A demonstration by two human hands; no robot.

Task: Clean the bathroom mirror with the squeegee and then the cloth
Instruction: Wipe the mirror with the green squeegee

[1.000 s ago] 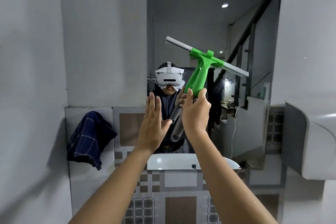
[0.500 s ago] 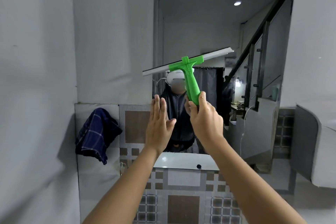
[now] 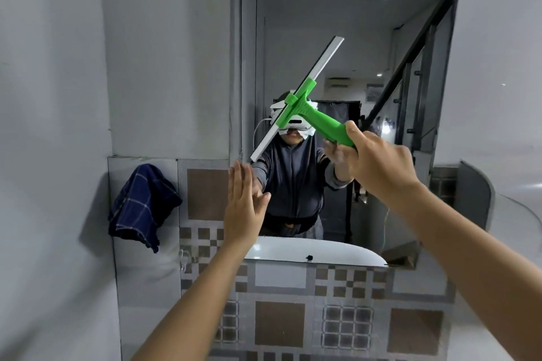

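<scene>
Since half a second ago, the green squeegee (image 3: 305, 110) has been swung round: its blade, then nearly level with the handle pointing down, is now tilted steeply, the upper end raised to the right and the lower end dropped to the left, just above the fingertips of the left hand (image 3: 245, 208). The handle is now directed down and to the right, where it is clenched in the right hand (image 3: 378, 161), which has been shifted rightward and is seen well apart from the left. The blade is held in front of the mirror (image 3: 346, 38); whether it is pressed on the glass cannot be told. The left hand is kept flat and released, fingers together and pointing up, at the mirror's lower left edge, with nothing grasped. The dark blue checked cloth (image 3: 142, 204) is left hanging on the tiled wall (image 3: 205, 193), to the left of the mirror. A white basin rim is reflected at the mirror's bottom edge.
</scene>
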